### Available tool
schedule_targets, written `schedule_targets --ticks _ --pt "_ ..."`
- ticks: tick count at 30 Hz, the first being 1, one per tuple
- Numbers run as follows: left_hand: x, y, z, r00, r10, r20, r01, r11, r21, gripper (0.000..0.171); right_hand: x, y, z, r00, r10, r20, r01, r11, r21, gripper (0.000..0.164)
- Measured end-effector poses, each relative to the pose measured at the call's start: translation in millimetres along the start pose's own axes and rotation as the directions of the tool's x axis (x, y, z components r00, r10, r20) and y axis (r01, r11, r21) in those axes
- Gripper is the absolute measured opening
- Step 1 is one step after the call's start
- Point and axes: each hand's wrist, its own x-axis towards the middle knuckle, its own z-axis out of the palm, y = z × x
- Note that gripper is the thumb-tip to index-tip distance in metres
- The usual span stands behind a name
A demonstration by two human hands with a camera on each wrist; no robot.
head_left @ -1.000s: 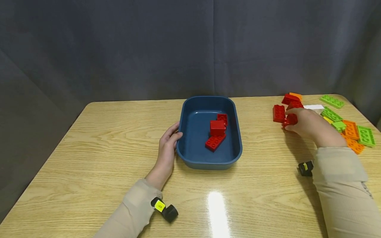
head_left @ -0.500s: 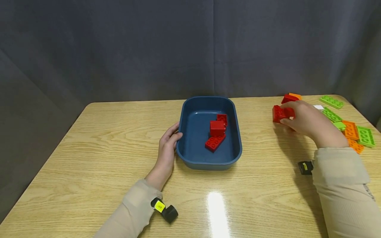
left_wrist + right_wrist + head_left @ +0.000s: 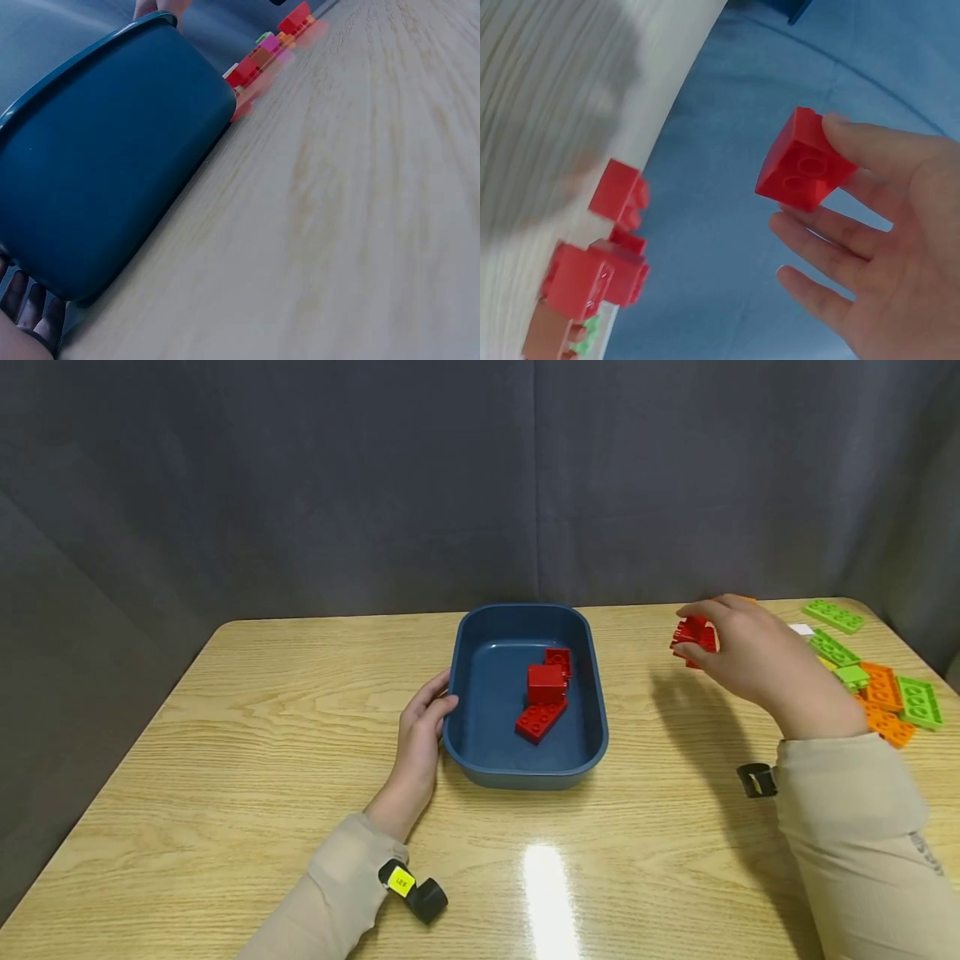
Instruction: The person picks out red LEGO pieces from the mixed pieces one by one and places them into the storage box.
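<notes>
Sideways, red brick [image 3: 799, 165] in right hand [image 3: 900, 232] (studs [image 3: 677, 637] leftward, long axis unclear)

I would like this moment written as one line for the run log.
left hand: touches blue bin | right hand: holds red block above table | in bin: red blocks | table's right end: green blocks, orange blocks

A pale, wood-grained counter [image 3: 285, 718], with rounded corners beyond the blue tub [image 3: 525, 772], carries that tub upright. Well to the tub's right lie red bricks [image 3: 576, 280], a white piece [image 3: 802, 629] and a loose scatter of green bricks [image 3: 921, 702] and orange bricks [image 3: 881, 687], some of them touching.
</notes>
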Motion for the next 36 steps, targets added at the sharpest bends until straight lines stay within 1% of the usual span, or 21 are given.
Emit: schedule_targets --ticks 10,14,20,23,27,36 --pt "-1.2 -0.8 -0.4 1.000 -0.008 -0.012 0.008 1.000 -0.005 0.048 -2 -26 -2 0.996 -0.085 -0.032 0.084 0.996 -0.023 0.047" --pt "-1.7 -1.2 -0.3 1.000 -0.014 -0.012 0.013 1.000 -0.008 0.048 -3 -36 -2 0.996 -0.090 -0.009 0.090 0.995 -0.031 0.049" --pt "-0.9 0.4 0.3 1.000 -0.013 -0.006 0.013 1.000 -0.002 0.049 -4 -49 -1 0.993 -0.100 0.054 0.101 0.995 -0.012 0.054" --pt "-0.5 1.1 0.6 1.000 -0.011 -0.006 0.011 1.000 -0.006 0.048 -4 -54 0 0.991 -0.118 0.056 0.119 0.993 -0.009 0.052" --pt "-0.2 1.3 0.6 1.000 -0.008 -0.005 0.008 1.000 -0.012 0.048 -4 -61 3 0.989 -0.145 0.040 0.146 0.989 -0.013 0.048" --pt "0.5 -0.1 0.8 1.000 -0.008 -0.009 0.008 1.000 -0.008 0.048 -10 -74 5 0.984 -0.172 0.038 0.173 0.985 -0.027 0.048"
